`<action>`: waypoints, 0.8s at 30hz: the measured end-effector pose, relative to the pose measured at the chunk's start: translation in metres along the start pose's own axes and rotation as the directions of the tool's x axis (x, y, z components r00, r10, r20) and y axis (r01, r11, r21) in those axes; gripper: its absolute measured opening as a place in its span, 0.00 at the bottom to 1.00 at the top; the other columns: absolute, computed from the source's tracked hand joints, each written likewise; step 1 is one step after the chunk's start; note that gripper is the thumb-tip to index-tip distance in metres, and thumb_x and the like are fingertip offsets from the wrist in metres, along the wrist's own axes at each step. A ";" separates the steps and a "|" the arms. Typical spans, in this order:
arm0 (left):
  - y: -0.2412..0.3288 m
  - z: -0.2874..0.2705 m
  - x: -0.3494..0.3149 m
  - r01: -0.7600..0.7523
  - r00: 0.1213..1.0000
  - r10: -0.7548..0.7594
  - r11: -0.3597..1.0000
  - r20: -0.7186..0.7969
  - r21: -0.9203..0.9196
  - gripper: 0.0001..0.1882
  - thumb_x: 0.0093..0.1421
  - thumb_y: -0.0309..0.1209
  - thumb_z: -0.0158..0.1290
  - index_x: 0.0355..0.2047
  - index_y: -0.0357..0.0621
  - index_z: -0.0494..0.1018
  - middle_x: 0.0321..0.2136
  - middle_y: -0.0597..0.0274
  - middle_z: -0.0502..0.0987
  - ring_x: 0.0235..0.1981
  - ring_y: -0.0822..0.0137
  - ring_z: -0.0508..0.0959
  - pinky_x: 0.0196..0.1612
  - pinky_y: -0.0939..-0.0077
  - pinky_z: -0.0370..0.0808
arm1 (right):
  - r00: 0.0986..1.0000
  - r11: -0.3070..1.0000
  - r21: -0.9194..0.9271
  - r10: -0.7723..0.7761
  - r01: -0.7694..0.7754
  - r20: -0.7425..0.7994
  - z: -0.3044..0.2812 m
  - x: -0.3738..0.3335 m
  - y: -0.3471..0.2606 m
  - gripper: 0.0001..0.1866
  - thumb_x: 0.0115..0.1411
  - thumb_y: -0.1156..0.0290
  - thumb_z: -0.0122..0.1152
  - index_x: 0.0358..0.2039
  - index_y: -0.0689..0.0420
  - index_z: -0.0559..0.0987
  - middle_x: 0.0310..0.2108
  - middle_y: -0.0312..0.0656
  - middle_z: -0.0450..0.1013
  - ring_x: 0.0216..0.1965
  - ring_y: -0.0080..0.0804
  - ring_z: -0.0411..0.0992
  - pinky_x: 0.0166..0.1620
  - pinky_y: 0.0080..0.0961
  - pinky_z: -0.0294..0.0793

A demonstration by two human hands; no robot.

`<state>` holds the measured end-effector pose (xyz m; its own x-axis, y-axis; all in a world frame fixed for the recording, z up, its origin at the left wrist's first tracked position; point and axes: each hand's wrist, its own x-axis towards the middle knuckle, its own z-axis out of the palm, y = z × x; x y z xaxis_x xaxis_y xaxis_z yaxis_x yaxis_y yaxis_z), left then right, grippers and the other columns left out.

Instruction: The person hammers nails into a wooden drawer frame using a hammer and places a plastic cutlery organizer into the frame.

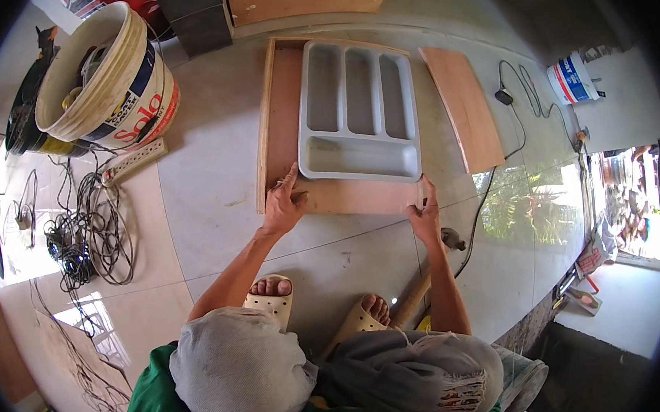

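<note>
A grey plastic cutlery tray [357, 138] with several compartments lies in a shallow wooden drawer box [281, 110] on the floor. It sits toward the box's right side, so a strip of bare wood shows along the left and front. My left hand [285, 207] is at the tray's near left corner, index finger stretched up against it and the other fingers curled. At the near right corner, my right hand [424, 216] has one finger reaching up to the tray's rim, with the rest bent by the drawer's edge. The undersides of both grips are hidden.
A loose wooden panel [462, 109] lies right of the drawer. Black cables [91, 230], a power strip [135, 161] and a large white bucket [107, 84] are at left. A small bucket [572, 79] and a cord with an adapter [504, 97] are at right.
</note>
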<state>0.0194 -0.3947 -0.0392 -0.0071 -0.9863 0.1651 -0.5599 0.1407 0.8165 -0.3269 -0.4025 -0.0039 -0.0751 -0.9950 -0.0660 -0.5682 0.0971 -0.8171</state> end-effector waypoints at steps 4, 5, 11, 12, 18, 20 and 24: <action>-0.004 -0.001 0.000 -0.104 0.993 0.105 0.994 -0.051 0.027 0.41 0.47 0.22 0.60 0.63 0.38 0.60 0.31 0.43 0.76 0.32 0.47 0.76 0.42 0.59 0.75 | 0.999 0.999 -0.028 -0.045 0.045 -0.022 0.001 -0.001 0.001 0.39 0.52 0.80 0.54 0.65 0.48 0.58 0.54 0.49 0.69 0.43 0.35 0.75 0.43 0.27 0.75; -0.004 -0.001 0.001 -0.111 0.992 0.113 0.993 -0.049 0.042 0.41 0.47 0.22 0.60 0.63 0.38 0.60 0.30 0.44 0.76 0.32 0.48 0.76 0.42 0.59 0.75 | 0.993 0.992 -0.072 -0.109 0.105 -0.049 0.003 0.000 0.004 0.39 0.52 0.80 0.54 0.65 0.49 0.58 0.54 0.49 0.69 0.42 0.33 0.75 0.42 0.27 0.76; -0.004 0.001 0.001 -0.113 0.992 0.116 0.992 -0.043 0.050 0.41 0.47 0.22 0.60 0.63 0.37 0.59 0.31 0.43 0.76 0.32 0.47 0.75 0.43 0.58 0.74 | 0.989 0.989 -0.067 -0.134 0.129 -0.062 0.003 0.000 0.010 0.39 0.51 0.81 0.55 0.65 0.51 0.58 0.53 0.48 0.70 0.38 0.31 0.75 0.40 0.24 0.76; -0.005 0.001 0.000 -0.114 0.992 0.116 0.992 -0.042 0.051 0.41 0.47 0.22 0.60 0.63 0.37 0.59 0.31 0.43 0.76 0.32 0.47 0.75 0.43 0.58 0.74 | 0.993 0.992 -0.073 -0.110 0.107 -0.047 0.002 0.000 0.009 0.39 0.51 0.81 0.55 0.65 0.51 0.58 0.53 0.48 0.70 0.38 0.30 0.75 0.40 0.24 0.76; -0.003 0.001 0.000 -0.136 0.990 0.137 0.990 -0.039 0.027 0.42 0.48 0.22 0.59 0.64 0.37 0.57 0.35 0.40 0.77 0.33 0.44 0.75 0.47 0.56 0.72 | 0.996 0.997 -0.002 -0.075 0.075 -0.041 0.003 0.001 0.009 0.40 0.51 0.81 0.56 0.65 0.51 0.58 0.54 0.48 0.69 0.38 0.30 0.75 0.39 0.24 0.76; -0.004 0.000 -0.001 -0.105 0.994 0.105 0.994 -0.026 0.029 0.41 0.48 0.22 0.59 0.64 0.37 0.58 0.36 0.40 0.77 0.35 0.44 0.75 0.48 0.56 0.71 | 0.997 0.997 0.008 -0.075 0.075 -0.037 0.005 0.001 0.010 0.39 0.51 0.81 0.56 0.65 0.51 0.58 0.54 0.48 0.69 0.40 0.32 0.75 0.41 0.25 0.76; -0.003 0.002 0.001 -0.119 0.992 0.120 0.992 -0.032 0.041 0.41 0.48 0.22 0.58 0.64 0.36 0.58 0.37 0.40 0.77 0.35 0.45 0.75 0.48 0.56 0.71 | 0.981 0.981 -0.075 -0.183 0.179 -0.062 0.004 0.005 0.018 0.39 0.51 0.81 0.56 0.65 0.51 0.57 0.55 0.49 0.68 0.47 0.36 0.74 0.44 0.27 0.76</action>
<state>0.0198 -0.3959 -0.0423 -0.0480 -0.9590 0.2792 -0.5883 0.2531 0.7681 -0.3345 -0.4056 -0.0211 -0.0199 -0.9925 0.1203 -0.6327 -0.0807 -0.7702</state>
